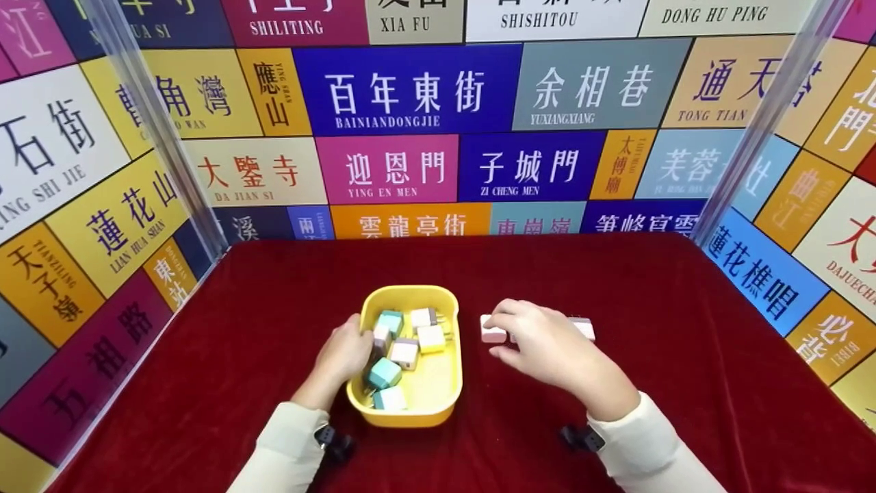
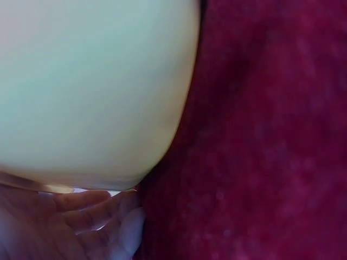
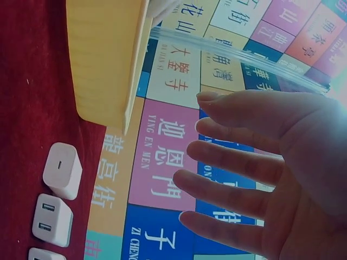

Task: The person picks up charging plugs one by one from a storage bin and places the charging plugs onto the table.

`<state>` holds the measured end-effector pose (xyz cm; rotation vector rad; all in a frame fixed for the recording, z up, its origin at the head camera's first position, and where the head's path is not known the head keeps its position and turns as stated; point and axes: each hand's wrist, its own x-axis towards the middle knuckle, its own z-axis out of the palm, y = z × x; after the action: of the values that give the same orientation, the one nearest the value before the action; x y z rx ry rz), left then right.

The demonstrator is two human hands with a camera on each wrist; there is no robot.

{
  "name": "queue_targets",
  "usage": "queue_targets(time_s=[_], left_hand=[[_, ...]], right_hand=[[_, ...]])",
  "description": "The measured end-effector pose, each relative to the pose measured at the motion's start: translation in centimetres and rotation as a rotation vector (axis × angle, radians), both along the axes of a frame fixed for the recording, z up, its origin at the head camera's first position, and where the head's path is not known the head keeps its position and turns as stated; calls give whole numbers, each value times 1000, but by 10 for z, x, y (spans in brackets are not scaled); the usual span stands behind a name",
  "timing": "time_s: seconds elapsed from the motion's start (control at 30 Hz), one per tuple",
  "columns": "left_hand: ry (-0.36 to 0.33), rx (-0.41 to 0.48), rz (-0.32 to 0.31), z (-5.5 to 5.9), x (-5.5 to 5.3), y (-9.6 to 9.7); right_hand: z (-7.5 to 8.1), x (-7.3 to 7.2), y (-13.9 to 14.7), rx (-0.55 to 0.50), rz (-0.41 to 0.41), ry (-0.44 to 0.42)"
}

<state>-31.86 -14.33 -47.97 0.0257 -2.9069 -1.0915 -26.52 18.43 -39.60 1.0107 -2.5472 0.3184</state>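
Observation:
A yellow plastic bin point(image 1: 410, 419) holds several plug-in phone chargers, some white and some teal, lying loosely in it. My left hand point(image 1: 345, 349) grips the bin's left rim; its fingers point(image 2: 89, 216) show against the bin wall in the left wrist view. To the right of the bin, my right hand point(image 1: 540, 342) hovers over a row of white chargers, with its fingers spread, slightly bent and holding nothing. The row's left charger point(image 3: 62, 170) has one small slot, and the charger beside it point(image 3: 52, 220) has two USB ports. My right hand hides part of the row in the head view.
Dark red cloth point(image 1: 308, 274) covers the table. Behind it stands a wall of colourful street-name signs point(image 1: 410, 89), with clear upright strips point(image 1: 739, 137) at the corners. Each wrist carries a small black camera point(image 1: 582, 438).

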Motion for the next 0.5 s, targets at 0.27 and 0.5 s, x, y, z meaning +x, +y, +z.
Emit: queue_targets(time_s=[0.27,0.5], left_hand=[[5,-9,1,1,1,-1],[0,-15,-4,0,-1,-1]], right_hand=[[-9,1,-13,29,57,-3],[-17,3,-26,47,41,-35]])
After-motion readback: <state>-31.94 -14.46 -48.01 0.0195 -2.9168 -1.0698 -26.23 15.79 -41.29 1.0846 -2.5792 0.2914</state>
